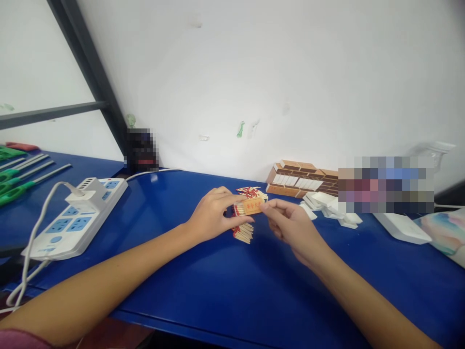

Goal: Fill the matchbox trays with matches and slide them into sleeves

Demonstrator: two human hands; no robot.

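Between my two hands is a small orange matchbox (253, 206) with red lettering, its tray partly slid out on the left and full of red-tipped matches (239, 209). My left hand (214, 213) is closed around the tray end, thumb below and fingers above. With thumb and fingertips, my right hand (290, 225) pinches the right end of the box. A heap of loose matches (250, 192) lies on the blue table (203, 286) just behind the box, and another bunch (243, 233) lies in front of it.
Matchboxes (301, 177) stand stacked by the wall, with several white box trays (329, 206) piled before them. A white power strip (72, 220) with a plugged-in adapter and cable stands at left. Green-handled tools (22, 186) lie beyond it. Blurred items stand at the back.
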